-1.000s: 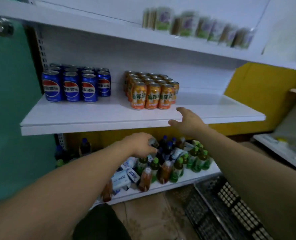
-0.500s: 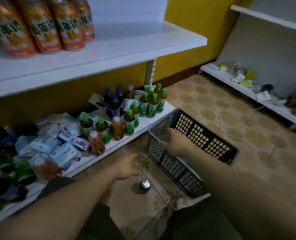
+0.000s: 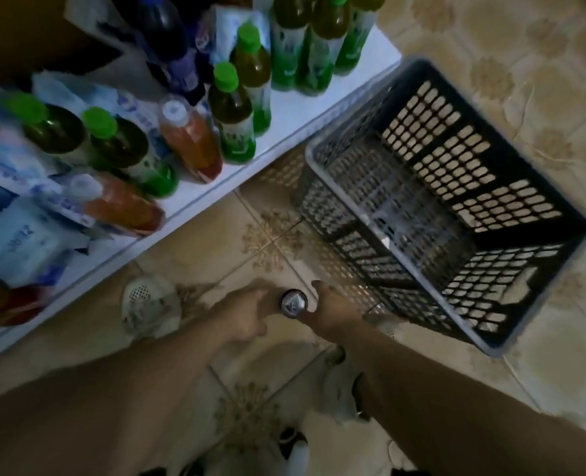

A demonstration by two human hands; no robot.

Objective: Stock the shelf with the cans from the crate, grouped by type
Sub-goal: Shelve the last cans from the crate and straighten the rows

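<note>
One can (image 3: 294,303) stands upright on the tiled floor, its silver top facing me, just left of the dark lattice crate (image 3: 490,345). My right hand (image 3: 336,312) curls round the can's right side. My left hand (image 3: 246,314) comes in from the left with straight fingers at the can's other side. The crate sits tilted against the low shelf's corner, and I see no cans inside it, only a small pale scrap. The upper shelf with the stocked cans is out of view.
The low white shelf (image 3: 284,132) at upper left holds green-capped tea bottles (image 3: 231,111), orange drink bottles (image 3: 188,139), dark bottles and blue-white packets. A white perforated object (image 3: 149,304) lies on the floor left of my hands. Patterned tiles extend to the right.
My view dropped from the upper shelf to the floor. The right hand left the crate's rim and closed on the can, and the left hand moved up to it.
</note>
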